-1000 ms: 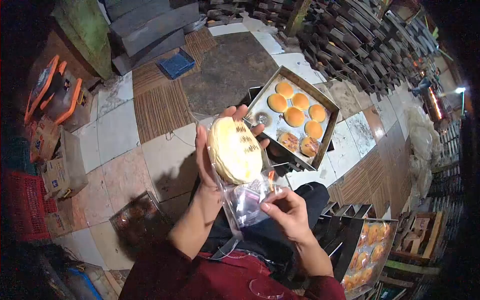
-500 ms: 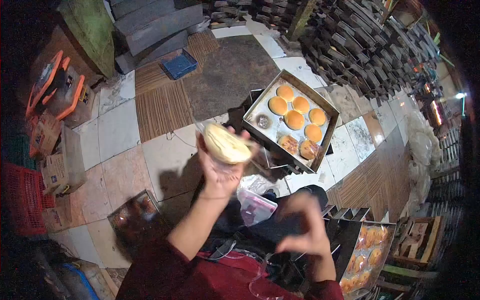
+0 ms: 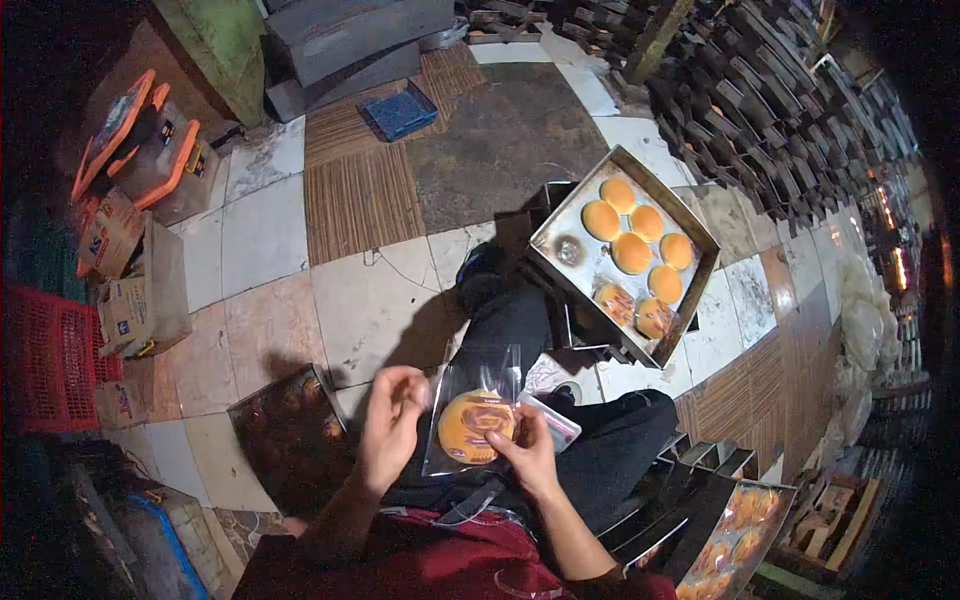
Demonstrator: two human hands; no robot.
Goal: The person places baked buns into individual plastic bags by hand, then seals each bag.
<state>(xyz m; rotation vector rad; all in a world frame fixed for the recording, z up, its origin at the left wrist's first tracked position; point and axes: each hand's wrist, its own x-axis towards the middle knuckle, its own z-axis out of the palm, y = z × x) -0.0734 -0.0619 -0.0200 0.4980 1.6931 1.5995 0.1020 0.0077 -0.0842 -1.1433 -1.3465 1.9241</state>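
Clear plastic bag (image 3: 485,375), bun (image 3: 465,428) already inside, and I've got it gripped between my right hand's (image 3: 530,462) thumb and fingers; my left hand (image 3: 388,437) curls half-open beside it. Beyond the right fingers, the tray (image 3: 588,262) shows six seemingly bare buns (image 3: 630,253), two apparently wrapped.

I count eight buns in the tray (image 3: 588,262) at right of centre: six plain buns (image 3: 631,253) and two topped buns (image 3: 614,303). At lower centre, I register one bagged bun (image 3: 465,432) in one clear bag (image 3: 503,368). Upper left of centre: one blue tray (image 3: 400,112). Left edge: one red crate (image 3: 45,360). Lower right: one tray of packed buns (image 3: 745,545), partly cut off; quantity not determinable.
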